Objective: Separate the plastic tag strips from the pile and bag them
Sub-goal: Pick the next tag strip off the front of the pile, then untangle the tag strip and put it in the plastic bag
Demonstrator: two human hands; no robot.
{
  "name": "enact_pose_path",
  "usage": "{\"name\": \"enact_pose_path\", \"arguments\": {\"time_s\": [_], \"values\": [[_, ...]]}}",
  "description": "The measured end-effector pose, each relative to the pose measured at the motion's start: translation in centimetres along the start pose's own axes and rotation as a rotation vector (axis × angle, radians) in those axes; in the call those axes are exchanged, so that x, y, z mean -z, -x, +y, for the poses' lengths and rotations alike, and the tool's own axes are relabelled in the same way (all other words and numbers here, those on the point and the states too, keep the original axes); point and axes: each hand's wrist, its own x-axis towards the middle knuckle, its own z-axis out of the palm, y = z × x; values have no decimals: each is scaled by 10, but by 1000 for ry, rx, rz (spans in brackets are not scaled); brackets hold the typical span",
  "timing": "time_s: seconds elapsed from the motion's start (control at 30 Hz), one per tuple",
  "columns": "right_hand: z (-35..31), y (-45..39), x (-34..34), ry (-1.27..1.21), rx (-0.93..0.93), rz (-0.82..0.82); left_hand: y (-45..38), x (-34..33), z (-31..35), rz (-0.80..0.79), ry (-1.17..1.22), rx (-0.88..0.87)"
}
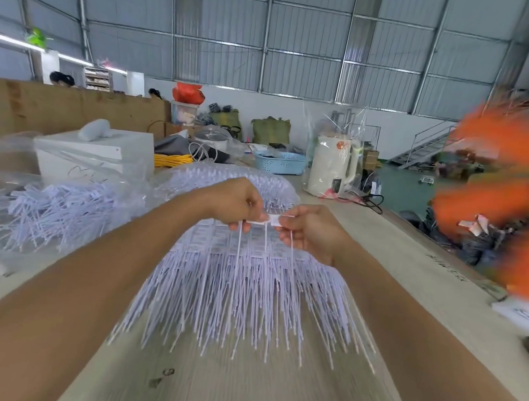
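A big pile of white plastic tag strips (241,288) lies fanned out on the table in front of me, thin tails pointing toward me. Above its far end, my left hand (235,202) and my right hand (310,232) both pinch the head bar of one short strip of tags (259,224), whose few tails hang down between the hands. On the left a clear plastic bag (7,175) lies open with loose tags (62,210) spilling in and around it. More tags (226,180) are heaped behind my hands.
A white box (99,155) stands at the back left, a blue basket (279,162) and a cream kettle (332,166) at the back. A blurred orange object (498,203) fills the right side. The table's right edge (445,250) drops to the floor.
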Motion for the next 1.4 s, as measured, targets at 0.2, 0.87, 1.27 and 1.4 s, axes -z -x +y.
{"name": "enact_pose_path", "arguments": {"time_s": [0.2, 0.87, 1.27, 1.4], "values": [[22, -4, 7, 230, 87, -25, -13, -33, -14, 42, 46, 23], [41, -18, 29, 99, 192, 247, -3, -31, -21, -63, 338, 206], [25, -14, -14, 152, 62, -14, -4, -38, -23, 18, 144, -21], [26, -14, -10, 123, 170, 44, -1, -34, -31, 18, 195, 40]]}}
